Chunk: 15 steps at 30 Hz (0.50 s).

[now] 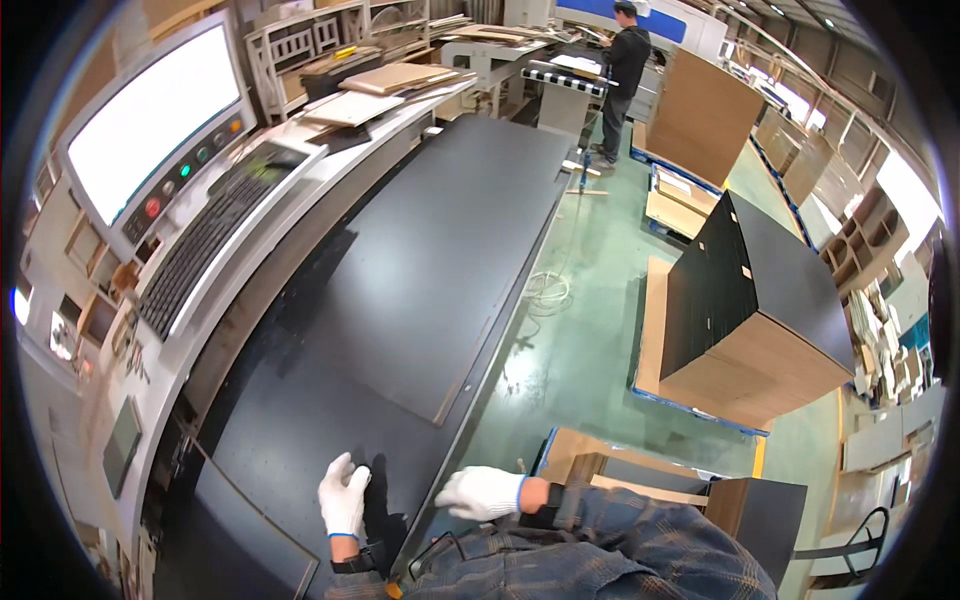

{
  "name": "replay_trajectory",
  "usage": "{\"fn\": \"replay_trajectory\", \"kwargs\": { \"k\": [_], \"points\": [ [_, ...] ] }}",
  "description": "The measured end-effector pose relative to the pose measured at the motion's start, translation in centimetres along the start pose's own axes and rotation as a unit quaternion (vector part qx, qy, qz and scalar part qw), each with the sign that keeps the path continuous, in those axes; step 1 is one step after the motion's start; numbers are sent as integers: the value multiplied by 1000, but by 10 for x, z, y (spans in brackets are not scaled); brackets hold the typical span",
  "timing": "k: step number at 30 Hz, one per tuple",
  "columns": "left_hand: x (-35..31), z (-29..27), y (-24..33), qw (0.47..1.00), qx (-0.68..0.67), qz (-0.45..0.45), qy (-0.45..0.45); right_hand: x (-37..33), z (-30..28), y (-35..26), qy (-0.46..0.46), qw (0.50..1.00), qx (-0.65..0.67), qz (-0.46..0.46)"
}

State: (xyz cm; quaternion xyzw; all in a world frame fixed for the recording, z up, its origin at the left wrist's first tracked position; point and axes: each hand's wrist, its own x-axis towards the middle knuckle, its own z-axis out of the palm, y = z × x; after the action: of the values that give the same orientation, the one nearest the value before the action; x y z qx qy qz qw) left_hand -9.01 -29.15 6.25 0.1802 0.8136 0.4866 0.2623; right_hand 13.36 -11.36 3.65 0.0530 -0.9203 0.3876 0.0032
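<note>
My left hand, in a white knitted glove, is raised just over a dark grey panel, thumb apart from the fingers and nothing in it. Its shadow falls on the panel's surface. My right hand, gloved the same way, is beside the panel's right edge with fingers loosely stretched toward it; it holds nothing that I can see. Whether its fingertips touch the edge cannot be made out. Farther along lies another large dark panel on the same long surface.
At left stand a control screen and a keyboard. Stacked dark panels rest on a pallet at right, with more boards near my right arm. A cable lies coiled on the green floor. A person stands far back.
</note>
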Motion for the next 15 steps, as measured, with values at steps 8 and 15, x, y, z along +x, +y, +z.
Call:
{"fn": "replay_trajectory", "kwargs": {
  "k": [8, 15],
  "points": [
    [77, 109, 46, 996, -74, 8, 59, -210, -65, 109, 221, 918, -23, 328],
    [154, 115, 41, 968, -169, -76, 168, -269, -70, 136, 250, 865, 103, 424]
  ]
}}
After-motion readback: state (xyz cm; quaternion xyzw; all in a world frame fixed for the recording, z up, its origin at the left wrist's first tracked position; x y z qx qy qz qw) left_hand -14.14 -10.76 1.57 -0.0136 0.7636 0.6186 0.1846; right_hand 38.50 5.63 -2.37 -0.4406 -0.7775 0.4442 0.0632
